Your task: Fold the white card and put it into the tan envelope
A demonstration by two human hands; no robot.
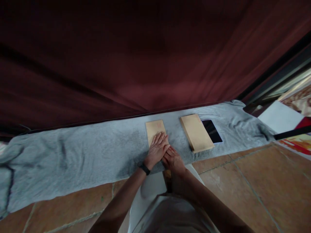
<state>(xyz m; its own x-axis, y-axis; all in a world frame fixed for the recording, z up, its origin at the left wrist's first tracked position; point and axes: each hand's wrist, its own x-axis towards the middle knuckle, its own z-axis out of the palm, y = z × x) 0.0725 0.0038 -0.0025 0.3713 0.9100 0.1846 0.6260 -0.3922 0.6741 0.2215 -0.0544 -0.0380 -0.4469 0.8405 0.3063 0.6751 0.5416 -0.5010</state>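
Observation:
A tan paper envelope point(154, 128) lies on a grey towel point(97, 158) spread across the floor. My left hand point(157, 149) rests flat on the envelope's near half, fingers stretched out and together. My right hand point(173, 160) lies just beside and under it at the envelope's near end, fingers curled down; what they touch is hidden. A black band sits on my left wrist point(144, 168). To the right a stack of tan envelopes point(196, 132) lies on the same towel, apart from both hands.
A black phone point(212, 130) lies face up right of the stack. A dark red curtain point(145, 58) hangs behind the towel. Terracotta floor tiles point(243, 184) lie in front. Coloured papers and a white sheet point(279, 118) are at far right.

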